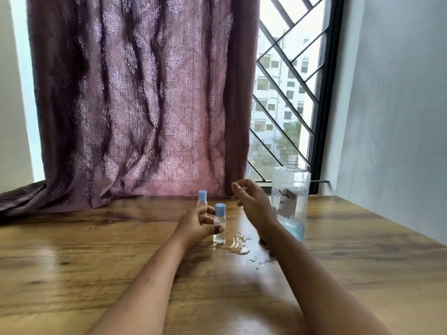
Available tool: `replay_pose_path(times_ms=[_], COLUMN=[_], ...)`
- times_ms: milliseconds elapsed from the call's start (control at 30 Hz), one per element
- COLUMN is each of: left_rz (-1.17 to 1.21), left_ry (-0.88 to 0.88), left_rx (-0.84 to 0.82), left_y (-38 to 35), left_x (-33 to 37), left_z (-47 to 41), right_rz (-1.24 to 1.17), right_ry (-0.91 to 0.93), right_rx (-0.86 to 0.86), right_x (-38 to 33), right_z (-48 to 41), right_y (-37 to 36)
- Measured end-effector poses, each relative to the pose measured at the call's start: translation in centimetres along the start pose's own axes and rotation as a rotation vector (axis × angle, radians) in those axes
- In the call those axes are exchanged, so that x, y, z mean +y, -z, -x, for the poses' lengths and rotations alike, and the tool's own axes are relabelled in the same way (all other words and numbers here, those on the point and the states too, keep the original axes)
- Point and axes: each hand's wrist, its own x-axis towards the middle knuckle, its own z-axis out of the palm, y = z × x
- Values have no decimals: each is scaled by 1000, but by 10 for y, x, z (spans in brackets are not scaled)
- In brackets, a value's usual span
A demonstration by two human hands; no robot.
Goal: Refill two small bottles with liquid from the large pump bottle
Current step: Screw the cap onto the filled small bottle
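Observation:
Two small clear bottles with blue caps stand on the wooden table [96,250]. The far small bottle [202,200] stands alone near the curtain. The near small bottle [219,226] stands upright and holds clear liquid in its lower part. My left hand [197,227] grips it lightly, thumb across its front and fingers curled at its left side. My right hand [251,201] hovers above the table, fingers apart, holding nothing. Behind it stands the large clear bottle [291,189], its threaded neck uncapped, with a paper label and a little bluish liquid at the bottom. No pump is in sight.
A puddle of spilled liquid [238,246] with scattered drops lies just right of the near bottle, under my right forearm. A purple curtain [135,105] hangs at the table's back edge. A barred window [285,93] and a white wall [391,117] close the right side.

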Motion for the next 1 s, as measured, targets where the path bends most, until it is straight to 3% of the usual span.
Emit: replay_pose_path(times_ms=[100, 167, 333, 567, 900, 1000], left_rz=[26, 10, -40, -75, -234, -242], left_ry=[2, -8, -23, -62, -149, -173], left_rx=[-7, -13, -9, -24, 247, 226], left_y=[-1, -2, -3, -5, -9, -11], left_x=[-1, -2, 0, 5, 9, 12], left_z=[-1, -2, 0, 2, 0, 4], right_rz=[105, 341, 410, 503, 460, 435], right_ry=[-51, 1, 141, 136, 208, 261], right_rx=[-314, -370, -280, -169, -67, 15], right_x=[9, 16, 3, 3, 2, 1], right_z=[3, 7, 8, 8, 8, 8], right_y=[-12, -21, -9, -13, -22, -20])
